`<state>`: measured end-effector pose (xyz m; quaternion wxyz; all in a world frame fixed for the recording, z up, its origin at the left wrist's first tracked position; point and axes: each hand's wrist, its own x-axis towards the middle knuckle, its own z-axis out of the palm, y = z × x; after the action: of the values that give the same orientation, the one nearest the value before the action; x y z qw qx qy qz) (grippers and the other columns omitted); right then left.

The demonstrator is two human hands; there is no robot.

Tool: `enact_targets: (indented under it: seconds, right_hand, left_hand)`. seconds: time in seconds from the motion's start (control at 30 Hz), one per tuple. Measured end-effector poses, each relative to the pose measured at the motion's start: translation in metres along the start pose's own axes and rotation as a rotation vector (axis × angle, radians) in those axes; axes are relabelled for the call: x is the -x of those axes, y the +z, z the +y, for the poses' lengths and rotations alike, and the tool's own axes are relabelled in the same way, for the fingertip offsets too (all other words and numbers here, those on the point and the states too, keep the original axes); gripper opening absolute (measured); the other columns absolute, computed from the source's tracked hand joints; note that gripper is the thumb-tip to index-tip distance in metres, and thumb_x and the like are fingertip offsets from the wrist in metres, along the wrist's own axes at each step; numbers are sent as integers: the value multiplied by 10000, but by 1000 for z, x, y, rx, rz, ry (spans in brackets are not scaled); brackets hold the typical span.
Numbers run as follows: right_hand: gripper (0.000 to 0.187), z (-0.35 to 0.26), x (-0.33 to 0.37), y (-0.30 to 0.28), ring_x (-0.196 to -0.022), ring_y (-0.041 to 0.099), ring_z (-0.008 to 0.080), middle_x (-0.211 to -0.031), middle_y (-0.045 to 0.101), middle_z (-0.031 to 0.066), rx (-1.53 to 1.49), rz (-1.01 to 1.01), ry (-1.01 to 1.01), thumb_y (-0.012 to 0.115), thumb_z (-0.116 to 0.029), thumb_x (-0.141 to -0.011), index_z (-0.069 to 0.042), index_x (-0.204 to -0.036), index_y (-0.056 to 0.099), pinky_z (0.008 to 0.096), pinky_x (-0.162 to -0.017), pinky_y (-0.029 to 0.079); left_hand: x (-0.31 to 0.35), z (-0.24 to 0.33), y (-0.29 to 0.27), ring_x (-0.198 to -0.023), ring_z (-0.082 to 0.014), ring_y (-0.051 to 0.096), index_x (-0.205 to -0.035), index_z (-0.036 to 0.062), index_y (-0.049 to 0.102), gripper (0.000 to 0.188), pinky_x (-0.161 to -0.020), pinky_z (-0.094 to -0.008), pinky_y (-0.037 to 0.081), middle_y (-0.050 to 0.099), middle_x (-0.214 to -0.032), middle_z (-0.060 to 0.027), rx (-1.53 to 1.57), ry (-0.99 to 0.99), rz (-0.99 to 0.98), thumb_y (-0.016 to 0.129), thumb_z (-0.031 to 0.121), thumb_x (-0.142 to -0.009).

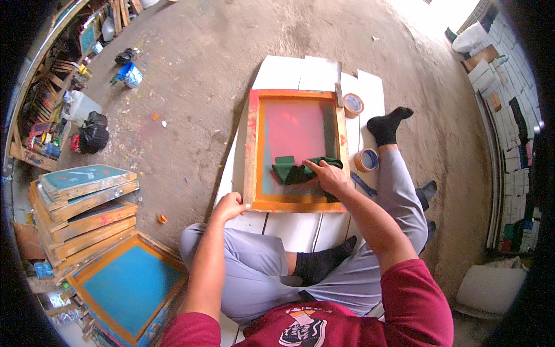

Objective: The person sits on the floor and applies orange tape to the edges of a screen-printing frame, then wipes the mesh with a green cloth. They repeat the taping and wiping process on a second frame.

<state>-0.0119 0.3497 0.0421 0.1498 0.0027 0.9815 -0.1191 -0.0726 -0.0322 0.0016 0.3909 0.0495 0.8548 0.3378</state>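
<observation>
A wooden screen-printing frame (pixel 250 151) lies before me on white boards, its mesh (pixel 295 130) tinted pinkish red in the middle. At its near left corner, my left hand (pixel 230 207) is closed, fingers curled and thumb tip on the wood. Inside the frame, my right hand (pixel 330 176) holds a bunched dark green cloth (pixel 289 170) against the near part of the mesh. Its index finger stretches over the cloth; part of the cloth is hidden under the palm.
Two rolls of brown tape (pixel 353 104) lie right of the frame. Several screen frames are stacked (pixel 95 222) at left, beside a blue-meshed screen (pixel 136 283). A blue-and-white bucket (pixel 130 76) and a black bag (pixel 93 133) stand on the floor. My socked foot (pixel 390 124) rests at right.
</observation>
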Motion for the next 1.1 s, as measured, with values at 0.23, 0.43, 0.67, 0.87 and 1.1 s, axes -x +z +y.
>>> enact_targets:
  seconds: [0.23, 0.43, 0.67, 0.87, 1.1]
  right_hand:
    - [235, -8, -59, 21, -934, 744, 391, -944, 757, 218, -471, 261, 143, 596, -22, -817, -40, -945, 792, 449, -859, 592]
    - [371, -23, -77, -44, -994, 735, 400, -1032, 742, 240, -924, 682, 171, 691, -82, -850, -75, -1219, 725, 451, -873, 575]
    - [784, 2, 40, -33, -1220, 606, 491, -1313, 592, 314, -197, 270, 559, 714, -264, -898, -133, -1550, 299, 552, -952, 552]
    - [790, 63, 58, 34, -976, 716, 471, -1018, 717, 281, -185, 230, 418, 700, -181, -882, -262, -1580, 338, 538, -865, 585]
    - [450, -5, 84, 25, -986, 725, 431, -1018, 727, 266, -331, 282, 305, 681, -260, -863, -220, -1310, 709, 525, -877, 585]
  left_hand:
    - [13, 12, 6, -734, -217, 751, -946, 0, 622, 376, -651, -384, 555, 756, -797, -156, -55, 63, 52, 841, 301, -894]
    - [21, 11, 16, -802, -248, 759, -1024, -9, 713, 459, -761, -400, 578, 767, -849, -163, -108, 1, 160, 813, 420, -897]
    - [24, 2, 32, -617, -169, 664, -1231, -57, 563, 705, -523, -329, 546, 721, -831, -127, 133, -84, 141, 848, 473, -864]
    - [21, 14, 42, -570, -151, 639, -1067, -22, 551, 546, -471, -303, 513, 686, -771, -112, 277, -62, 172, 859, 388, -880]
    - [17, -30, -15, -617, -236, 699, -928, -23, 676, 492, -576, -406, 558, 730, -772, -151, 163, -95, 452, 849, 432, -859]
